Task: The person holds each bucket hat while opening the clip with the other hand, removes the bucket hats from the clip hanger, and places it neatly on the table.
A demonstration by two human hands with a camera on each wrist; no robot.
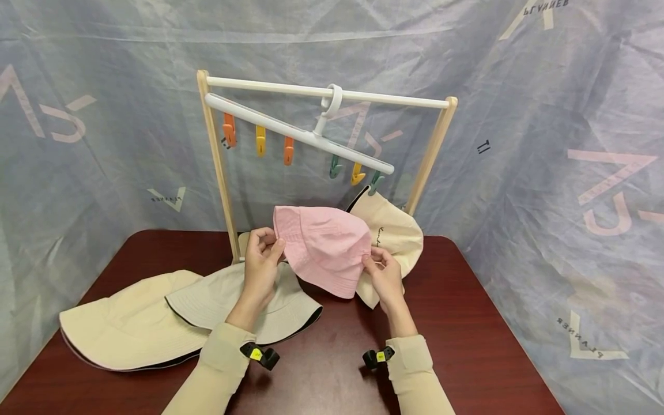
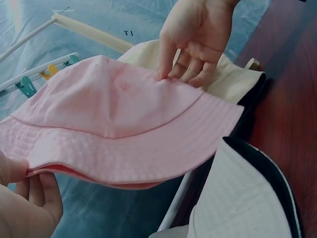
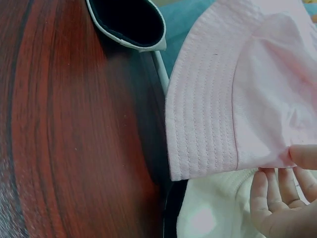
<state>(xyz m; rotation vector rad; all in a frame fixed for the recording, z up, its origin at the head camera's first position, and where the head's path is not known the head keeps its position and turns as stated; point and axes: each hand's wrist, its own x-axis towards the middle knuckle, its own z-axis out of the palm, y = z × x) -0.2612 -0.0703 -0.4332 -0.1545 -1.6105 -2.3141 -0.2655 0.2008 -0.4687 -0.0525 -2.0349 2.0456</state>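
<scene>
Between both hands a pink bucket hat (image 1: 327,245) is held up in the air, its brim tilted toward the lower left. The left hand (image 1: 263,262) pinches the brim edge between thumb and fingers, as the left wrist view also shows. At the crown's right side the right hand (image 1: 384,271) pinches the fabric, its other fingers loosely bent. Behind the right hand a cream bucket hat (image 1: 399,236) hangs by a green clip (image 1: 376,182). Below the left forearm lies a grey bucket hat (image 1: 290,305), partly over a larger cream-yellow hat (image 1: 135,323).
A wooden stand (image 1: 215,155) carries a white rod (image 1: 270,86). From it hangs a tilted white hanger (image 1: 290,131) with several orange, yellow and green clips. The dark red table (image 1: 467,346) is enclosed by grey cloth walls (image 1: 544,173).
</scene>
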